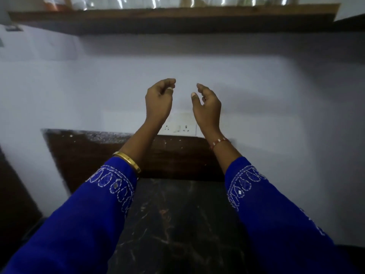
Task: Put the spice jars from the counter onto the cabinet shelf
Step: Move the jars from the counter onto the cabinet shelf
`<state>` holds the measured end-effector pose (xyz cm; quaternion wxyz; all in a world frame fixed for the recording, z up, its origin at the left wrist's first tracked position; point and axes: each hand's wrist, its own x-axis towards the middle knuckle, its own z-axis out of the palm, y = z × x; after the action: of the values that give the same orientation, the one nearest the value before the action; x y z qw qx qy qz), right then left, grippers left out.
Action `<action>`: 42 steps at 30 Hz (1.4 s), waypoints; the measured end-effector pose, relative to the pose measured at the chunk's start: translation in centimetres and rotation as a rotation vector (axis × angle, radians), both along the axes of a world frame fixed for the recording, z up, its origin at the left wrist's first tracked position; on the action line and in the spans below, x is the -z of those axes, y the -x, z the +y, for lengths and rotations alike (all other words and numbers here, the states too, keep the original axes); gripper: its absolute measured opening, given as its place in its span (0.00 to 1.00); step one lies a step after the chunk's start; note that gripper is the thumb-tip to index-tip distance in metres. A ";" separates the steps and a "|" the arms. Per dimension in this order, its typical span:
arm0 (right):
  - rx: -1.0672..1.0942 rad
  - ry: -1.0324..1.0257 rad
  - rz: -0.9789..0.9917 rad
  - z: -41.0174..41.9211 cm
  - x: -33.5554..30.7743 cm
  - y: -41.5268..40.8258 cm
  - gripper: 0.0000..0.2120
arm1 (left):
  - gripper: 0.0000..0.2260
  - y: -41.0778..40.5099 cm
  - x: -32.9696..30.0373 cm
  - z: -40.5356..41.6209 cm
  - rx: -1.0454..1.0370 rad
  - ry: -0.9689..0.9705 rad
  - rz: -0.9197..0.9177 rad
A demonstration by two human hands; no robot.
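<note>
No spice jar is visible on the worktop (177, 224); the only candidates are blurred, shiny containers (138, 1) along the top edge of the view, standing on the wooden shelf (171, 12), and their number and labels cannot be made out. Both hands are raised in front of the wall, below the shelf and well apart from it. The left hand (159, 97) has its fingers (167, 83) loosely curled and holds nothing; the right hand (207, 103) is likewise loosely curled, thumb standing out, and holds nothing. Judged from this, the chief risk lies at the shelf: the containers appear to stand close to its front edge, and a further jar pushed in, or a careless reach, could knock one off onto the stone worktop below. The shelf sits high and largely out of sight, so any placing would be done with a poor view of the gaps. Blur adds uncertainty. Further out: blue embroidered sleeves (88, 214), a gold bangle (128, 161) on the left forearm and a beaded bracelet (219, 142) on the right wrist, either of which could catch a jar. A wall socket plate (179, 127) sits between the forearms, above a dark wooden panel (88, 155). Nothing stands between hands and shelf.
</note>
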<state>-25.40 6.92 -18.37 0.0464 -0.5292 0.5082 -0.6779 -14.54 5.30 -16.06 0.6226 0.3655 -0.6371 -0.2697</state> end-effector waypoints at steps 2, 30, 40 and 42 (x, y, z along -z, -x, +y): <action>-0.046 -0.056 -0.008 -0.7 2.2 -2.6 0.17 | 0.14 -3.1 2.1 -0.6 -0.020 -0.051 -0.002; -0.265 -0.907 0.205 -15.3 24.8 -24.1 0.34 | 0.15 -27.1 26.3 -16.1 -0.180 -0.655 -0.170; -0.372 -1.038 0.389 -22.6 29.0 -26.9 0.44 | 0.18 -28.3 32.7 -20.1 -0.111 -0.806 -0.226; -0.354 -1.024 0.406 -23.1 29.9 -27.2 0.43 | 0.18 -28.0 33.4 -20.1 -0.079 -0.788 -0.238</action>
<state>1.83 -16.16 -48.31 0.3109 -0.6355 0.6740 -0.2124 13.50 -14.77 -49.48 0.3668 0.6288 -0.5381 -0.4249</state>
